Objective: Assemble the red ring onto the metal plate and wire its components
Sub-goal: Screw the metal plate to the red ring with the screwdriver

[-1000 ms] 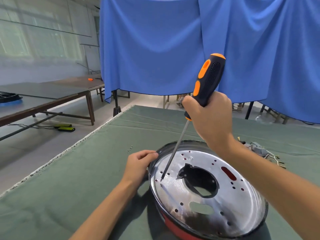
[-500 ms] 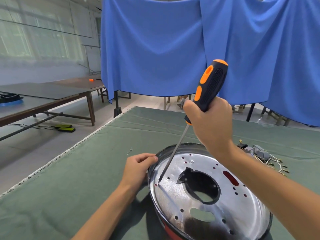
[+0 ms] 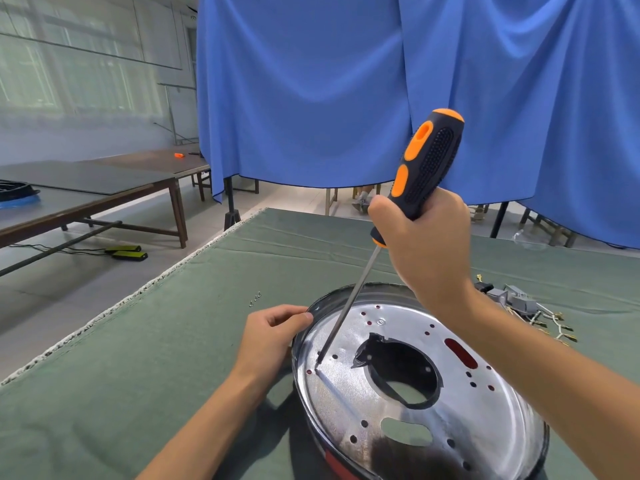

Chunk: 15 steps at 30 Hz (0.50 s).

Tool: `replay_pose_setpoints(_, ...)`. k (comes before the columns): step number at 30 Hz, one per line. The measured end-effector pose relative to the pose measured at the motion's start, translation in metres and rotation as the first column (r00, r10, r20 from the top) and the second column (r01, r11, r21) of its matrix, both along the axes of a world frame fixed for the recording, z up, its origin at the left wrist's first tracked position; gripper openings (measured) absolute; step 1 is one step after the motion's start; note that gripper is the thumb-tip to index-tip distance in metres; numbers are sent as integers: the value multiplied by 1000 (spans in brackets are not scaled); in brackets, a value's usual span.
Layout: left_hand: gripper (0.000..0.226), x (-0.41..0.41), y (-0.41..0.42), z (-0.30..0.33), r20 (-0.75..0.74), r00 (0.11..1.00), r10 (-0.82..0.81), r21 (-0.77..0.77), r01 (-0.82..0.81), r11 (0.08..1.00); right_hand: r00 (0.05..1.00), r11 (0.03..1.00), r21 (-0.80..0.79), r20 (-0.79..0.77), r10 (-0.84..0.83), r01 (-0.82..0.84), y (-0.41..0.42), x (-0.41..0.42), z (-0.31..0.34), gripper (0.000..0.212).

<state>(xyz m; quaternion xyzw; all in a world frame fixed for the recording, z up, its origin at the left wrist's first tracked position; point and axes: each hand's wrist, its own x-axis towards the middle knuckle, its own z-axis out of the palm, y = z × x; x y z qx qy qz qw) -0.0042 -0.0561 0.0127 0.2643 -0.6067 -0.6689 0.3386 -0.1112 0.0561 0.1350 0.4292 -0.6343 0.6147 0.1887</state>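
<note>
Our metal plate [image 3: 349, 403] lies on the green cloth [image 3: 138, 375], the red ring [image 3: 337, 465] showing beneath its near edge. Our left hand [image 3: 266, 336] grips the plate's left rim. Our right hand [image 3: 424, 242] clasps the screwdriver [image 3: 420, 174], its tip on the plate near that rim. Wired connectors [image 3: 519, 306] lie right of the plate.

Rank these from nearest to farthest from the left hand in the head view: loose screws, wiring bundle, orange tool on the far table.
1. Loose screws: on the green cloth just beyond the left hand.
2. Wiring bundle: across the metal plate, right side.
3. Orange tool: far table, back left.
</note>
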Motion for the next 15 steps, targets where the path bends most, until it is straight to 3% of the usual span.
replay_pose_setpoints(15, 31, 0, 7, 3, 3, 999, 35, -137, -34, 990, 1000, 1000, -1, -11, -3, 3, 3, 0, 0, 28)
